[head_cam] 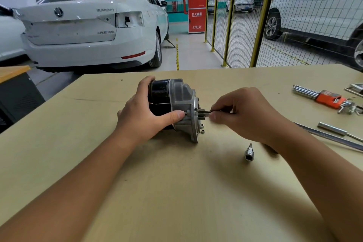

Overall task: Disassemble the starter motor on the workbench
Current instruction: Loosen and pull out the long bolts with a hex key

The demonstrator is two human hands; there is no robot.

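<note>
The starter motor [181, 102], a black cylinder with a silver aluminium end housing, lies on its side in the middle of the workbench [176, 192]. My left hand [145, 112] grips its black body, thumb pressed against the housing. My right hand [243, 116] pinches a thin dark tool [213, 112] whose tip meets the small pinion shaft sticking out of the housing face. Most of the tool is hidden inside my fingers. A small nut lies on the bench by the housing's lower flange [202, 131].
A silver bit socket [249, 152] lies in front of my right wrist. At right are an orange-holdered hex key set [327, 100], a long metal bar and an extension rod [337, 130]. White cars and a yellow mesh fence stand beyond the bench.
</note>
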